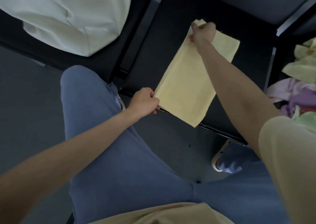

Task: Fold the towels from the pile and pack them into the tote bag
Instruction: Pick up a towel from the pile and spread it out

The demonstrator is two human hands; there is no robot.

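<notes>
Lying folded on the black bench [239, 80], the yellow towel [191, 80] is running long-ways from the near edge to the far side. Left hand [145, 102] is pinching its near-left corner, right hand [202, 32] is gripping the far corner. White tote bag [68, 18] is sitting far-left, contents hidden; towel pile [301, 80] is at the right edge.

Just 1 view here, worn on the person's head, looking steeply down and forward, close over the yellow towel [193, 80] (wide-angle, edges bowed); knees below it, white tote bag [68, 18] up-left.
</notes>
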